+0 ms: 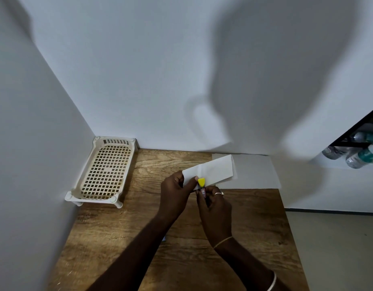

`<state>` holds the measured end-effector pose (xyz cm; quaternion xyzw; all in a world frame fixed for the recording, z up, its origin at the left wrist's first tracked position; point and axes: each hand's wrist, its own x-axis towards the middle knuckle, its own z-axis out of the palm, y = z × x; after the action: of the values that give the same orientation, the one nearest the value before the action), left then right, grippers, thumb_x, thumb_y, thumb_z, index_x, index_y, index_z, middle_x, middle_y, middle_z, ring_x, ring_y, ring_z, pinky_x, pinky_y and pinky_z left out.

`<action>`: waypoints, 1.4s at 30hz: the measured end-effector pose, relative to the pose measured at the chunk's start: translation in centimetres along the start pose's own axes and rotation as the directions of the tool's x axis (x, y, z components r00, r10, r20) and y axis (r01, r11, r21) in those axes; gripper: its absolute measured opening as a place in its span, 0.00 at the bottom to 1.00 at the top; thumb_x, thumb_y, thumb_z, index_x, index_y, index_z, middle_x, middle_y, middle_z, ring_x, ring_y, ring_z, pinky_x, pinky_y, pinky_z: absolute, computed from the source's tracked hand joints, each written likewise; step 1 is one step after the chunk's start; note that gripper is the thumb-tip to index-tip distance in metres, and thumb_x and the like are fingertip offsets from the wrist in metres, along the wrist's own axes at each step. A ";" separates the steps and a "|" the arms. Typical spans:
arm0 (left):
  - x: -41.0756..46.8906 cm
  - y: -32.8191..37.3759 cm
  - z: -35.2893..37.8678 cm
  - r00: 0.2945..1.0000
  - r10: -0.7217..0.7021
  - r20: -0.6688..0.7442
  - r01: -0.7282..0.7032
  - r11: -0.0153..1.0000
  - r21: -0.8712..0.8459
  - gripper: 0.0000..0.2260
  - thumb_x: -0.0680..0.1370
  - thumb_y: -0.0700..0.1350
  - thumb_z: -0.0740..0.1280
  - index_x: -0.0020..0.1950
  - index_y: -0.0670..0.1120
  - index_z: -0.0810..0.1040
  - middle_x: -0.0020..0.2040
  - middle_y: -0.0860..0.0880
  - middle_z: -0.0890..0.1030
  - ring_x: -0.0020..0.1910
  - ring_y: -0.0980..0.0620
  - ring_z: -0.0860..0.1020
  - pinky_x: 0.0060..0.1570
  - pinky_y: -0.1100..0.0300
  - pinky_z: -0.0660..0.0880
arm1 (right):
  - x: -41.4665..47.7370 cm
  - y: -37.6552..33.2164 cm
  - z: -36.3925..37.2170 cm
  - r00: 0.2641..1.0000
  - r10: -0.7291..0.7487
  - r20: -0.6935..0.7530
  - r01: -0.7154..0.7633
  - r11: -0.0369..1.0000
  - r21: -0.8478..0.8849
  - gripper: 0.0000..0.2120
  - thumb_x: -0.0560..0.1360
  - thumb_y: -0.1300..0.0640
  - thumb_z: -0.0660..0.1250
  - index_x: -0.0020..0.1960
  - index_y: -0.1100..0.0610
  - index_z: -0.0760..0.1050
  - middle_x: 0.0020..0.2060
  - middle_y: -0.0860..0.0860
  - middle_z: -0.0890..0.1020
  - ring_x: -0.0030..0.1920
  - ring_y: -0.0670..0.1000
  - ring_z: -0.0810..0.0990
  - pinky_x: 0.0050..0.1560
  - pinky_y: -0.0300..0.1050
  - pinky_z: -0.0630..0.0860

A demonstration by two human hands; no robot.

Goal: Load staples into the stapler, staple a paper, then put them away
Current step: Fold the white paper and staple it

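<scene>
Yellow-tipped stapler [202, 186] sits pinched in the right hand [216, 208], biting the near edge of the folded paper [212, 170] – gripped by the left hand [175, 196] above the desk's [139, 238] far edge. Paper looks light and floppy – best held close beside the stapler.

- Left hand [174, 196]: raised above the table [118, 238], forearm reaching in from the lower edge, fingers curled, thumb and fingers pinching the near end of the folded paper [212, 171].
- Right hand [216, 211]: just right of the left, almost touching it, fingers closed round the stapler [202, 185], its yellow tip over the paper's edge.
- 2 forearms converge above the table's middle.
</scene>
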<state>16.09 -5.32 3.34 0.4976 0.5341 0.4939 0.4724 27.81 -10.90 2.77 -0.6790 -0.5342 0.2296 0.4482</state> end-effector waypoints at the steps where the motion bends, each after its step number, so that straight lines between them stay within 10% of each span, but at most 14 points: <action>1: 0.0 0.0 -0.1 1.000 -0.002 -0.007 0.002 1.000 0.002 0.11 0.76 0.42 0.76 0.58 0.51 0.86 0.50 0.53 0.89 0.50 0.54 0.87 0.51 0.48 0.85 | -0.1 -0.1 -0.1 1.000 -0.020 0.003 0.020 1.000 -0.001 0.05 0.78 0.55 0.70 0.54 0.52 0.79 0.41 0.45 0.83 0.41 0.43 0.83 0.40 0.42 0.81; 9: -0.2 -0.7 -1.0 0.996 -0.083 -0.037 0.082 0.996 -0.044 0.13 0.77 0.41 0.75 0.61 0.43 0.85 0.51 0.48 0.89 0.50 0.48 0.87 0.51 0.43 0.85 | 0.0 -0.2 -0.1 0.998 -0.061 0.036 0.060 0.998 0.035 0.08 0.77 0.55 0.72 0.55 0.52 0.79 0.43 0.44 0.84 0.45 0.39 0.83 0.43 0.28 0.77; 23: -0.3 -0.9 -0.7 0.981 -0.190 0.025 0.191 0.966 -0.176 0.12 0.78 0.39 0.74 0.61 0.40 0.84 0.51 0.45 0.88 0.51 0.45 0.87 0.49 0.50 0.85 | -0.5 1.5 -0.1 0.961 0.170 0.217 -0.251 0.862 0.440 0.09 0.74 0.57 0.76 0.51 0.49 0.78 0.46 0.49 0.84 0.49 0.49 0.84 0.45 0.44 0.82; 42: -0.1 -0.4 -0.5 0.955 -0.295 -0.002 0.275 0.892 -0.360 0.12 0.77 0.43 0.75 0.60 0.44 0.85 0.53 0.46 0.88 0.54 0.47 0.86 0.50 0.54 0.84 | -0.7 2.7 -1.2 0.969 -0.017 0.247 -0.080 0.924 0.375 0.09 0.74 0.56 0.74 0.50 0.46 0.78 0.55 0.40 0.82 0.58 0.42 0.80 0.55 0.34 0.77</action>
<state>15.59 -5.45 3.02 0.3061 0.5162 0.5216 0.6064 29.93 -12.05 0.88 -0.5535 -0.5194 0.4190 0.4984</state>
